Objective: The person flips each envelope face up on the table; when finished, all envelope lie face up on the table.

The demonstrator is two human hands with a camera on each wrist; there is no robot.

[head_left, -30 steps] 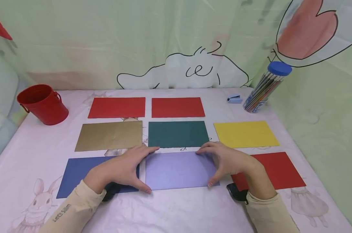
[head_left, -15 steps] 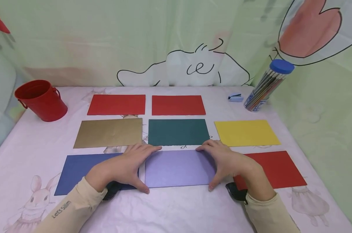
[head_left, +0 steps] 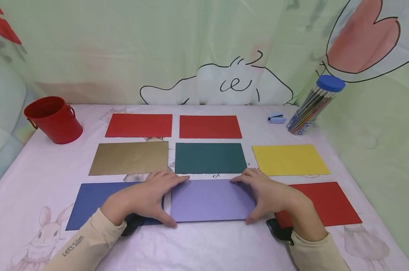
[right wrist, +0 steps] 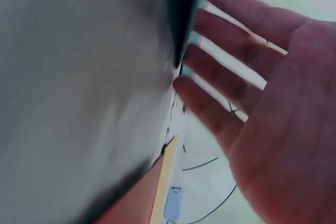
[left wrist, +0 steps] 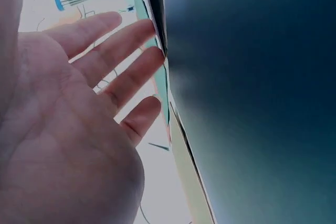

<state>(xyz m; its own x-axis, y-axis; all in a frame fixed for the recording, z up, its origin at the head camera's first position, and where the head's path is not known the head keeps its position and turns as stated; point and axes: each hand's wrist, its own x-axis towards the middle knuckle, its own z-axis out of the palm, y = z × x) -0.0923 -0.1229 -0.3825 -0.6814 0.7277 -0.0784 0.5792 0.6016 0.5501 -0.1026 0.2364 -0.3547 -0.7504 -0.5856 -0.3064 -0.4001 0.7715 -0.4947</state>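
Hardly anything has moved since a moment ago; my view has shifted slightly, while both hands keep their places around the smooth lilac sheet [head_left: 211,199]. It lies in the middle of the nearest row on the bench [head_left: 218,250], whose pale cloth is softly creased, between a matte blue rectangle [head_left: 92,203] and a red one [head_left: 329,203]. The left hand [head_left: 146,197] spreads straight fingers and thumb at one end; the right hand [head_left: 270,194] mirrors it at the other. Neither is clenched; how firmly they touch the edges, I cannot tell. Behind, a flat dark green rectangle [head_left: 209,158] lies close.
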